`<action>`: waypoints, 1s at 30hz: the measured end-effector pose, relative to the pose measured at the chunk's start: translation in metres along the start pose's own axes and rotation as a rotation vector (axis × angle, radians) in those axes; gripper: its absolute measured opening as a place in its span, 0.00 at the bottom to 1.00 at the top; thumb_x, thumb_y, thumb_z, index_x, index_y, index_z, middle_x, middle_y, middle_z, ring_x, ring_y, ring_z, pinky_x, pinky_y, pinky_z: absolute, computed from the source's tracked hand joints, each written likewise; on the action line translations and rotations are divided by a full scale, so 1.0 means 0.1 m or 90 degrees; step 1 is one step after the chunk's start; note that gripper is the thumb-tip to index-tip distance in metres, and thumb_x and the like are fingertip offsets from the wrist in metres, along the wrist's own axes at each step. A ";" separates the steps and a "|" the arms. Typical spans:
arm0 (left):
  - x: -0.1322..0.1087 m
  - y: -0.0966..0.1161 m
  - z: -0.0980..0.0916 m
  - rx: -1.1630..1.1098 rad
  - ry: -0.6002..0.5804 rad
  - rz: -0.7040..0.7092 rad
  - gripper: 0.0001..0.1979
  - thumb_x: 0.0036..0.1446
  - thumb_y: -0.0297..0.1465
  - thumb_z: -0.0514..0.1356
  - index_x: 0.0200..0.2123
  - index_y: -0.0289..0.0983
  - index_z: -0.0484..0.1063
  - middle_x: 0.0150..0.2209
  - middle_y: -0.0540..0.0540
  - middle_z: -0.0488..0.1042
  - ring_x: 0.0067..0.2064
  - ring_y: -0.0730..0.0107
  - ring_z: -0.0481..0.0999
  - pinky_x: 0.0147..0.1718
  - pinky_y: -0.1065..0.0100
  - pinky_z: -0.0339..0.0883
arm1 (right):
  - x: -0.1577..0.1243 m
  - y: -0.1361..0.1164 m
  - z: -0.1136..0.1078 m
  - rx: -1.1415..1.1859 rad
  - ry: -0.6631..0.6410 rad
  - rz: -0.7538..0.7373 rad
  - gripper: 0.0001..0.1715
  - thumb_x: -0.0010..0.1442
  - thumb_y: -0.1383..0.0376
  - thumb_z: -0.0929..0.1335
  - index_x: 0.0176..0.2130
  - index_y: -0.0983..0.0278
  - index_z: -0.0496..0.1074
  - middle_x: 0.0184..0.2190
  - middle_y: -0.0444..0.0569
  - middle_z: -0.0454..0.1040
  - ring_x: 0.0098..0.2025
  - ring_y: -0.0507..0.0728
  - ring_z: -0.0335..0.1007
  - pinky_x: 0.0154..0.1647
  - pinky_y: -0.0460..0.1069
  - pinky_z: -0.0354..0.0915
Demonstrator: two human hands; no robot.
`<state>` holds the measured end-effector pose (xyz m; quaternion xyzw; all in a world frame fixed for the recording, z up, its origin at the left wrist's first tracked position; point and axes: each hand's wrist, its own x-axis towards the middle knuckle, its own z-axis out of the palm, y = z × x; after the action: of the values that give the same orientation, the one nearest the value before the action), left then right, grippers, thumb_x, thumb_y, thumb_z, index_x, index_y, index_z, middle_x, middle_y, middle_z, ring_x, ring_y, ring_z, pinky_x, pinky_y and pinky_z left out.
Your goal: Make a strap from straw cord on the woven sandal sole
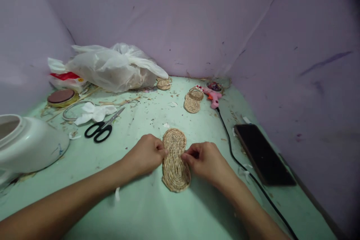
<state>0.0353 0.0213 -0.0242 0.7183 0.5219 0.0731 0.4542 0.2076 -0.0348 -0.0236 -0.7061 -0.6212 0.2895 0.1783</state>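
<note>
A woven straw slipper sole (174, 163), shaped like a figure eight with coiled braid, lies on the pale green table in front of me. My left hand (150, 153) pinches its left edge at the narrow waist, fingers curled closed. On the opposite edge, my right hand (204, 159) grips the waist between thumb and forefinger. Farther back is a small finished-looking straw slipper (193, 101) with a strap across its top. Beside that slipper rests a pink glue gun (213, 97) with an orange trigger.
Black-handled scissors (103, 127), white scraps (95, 113) and a white plastic jar (33, 144) lie to the left. A stuffed plastic bag (112, 68) sits at the back wall. On the right are a phone (263, 153) and the glue gun's black cord (231, 146).
</note>
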 end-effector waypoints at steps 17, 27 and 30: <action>-0.15 0.09 0.14 0.377 0.172 0.397 0.14 0.51 0.28 0.54 0.42 0.36 0.70 0.50 0.40 0.68 0.55 0.50 0.59 0.51 0.48 0.48 | 0.03 0.18 -0.21 -0.012 0.077 0.030 0.10 0.49 0.61 0.66 0.26 0.61 0.75 0.24 0.49 0.76 0.25 0.55 0.68 0.24 0.48 0.56; -0.21 -0.03 0.18 0.242 0.404 0.457 0.10 0.53 0.30 0.54 0.39 0.35 0.69 0.45 0.40 0.70 0.50 0.57 0.64 0.51 0.54 0.52 | 0.08 0.24 -0.18 0.047 0.162 0.015 0.11 0.49 0.60 0.64 0.25 0.63 0.73 0.19 0.46 0.72 0.22 0.52 0.63 0.21 0.45 0.52; -0.25 -0.05 0.17 0.109 0.480 0.434 0.09 0.56 0.28 0.50 0.39 0.35 0.67 0.45 0.41 0.69 0.49 0.63 0.65 0.50 0.60 0.55 | 0.09 0.25 -0.23 0.090 0.245 -0.006 0.12 0.50 0.60 0.62 0.21 0.63 0.67 0.15 0.41 0.63 0.20 0.51 0.57 0.20 0.45 0.50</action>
<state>0.0305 -0.0083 -0.0283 0.8057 0.3898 0.4283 0.1243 0.2424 -0.0278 -0.0228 -0.7314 -0.5568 0.1914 0.3441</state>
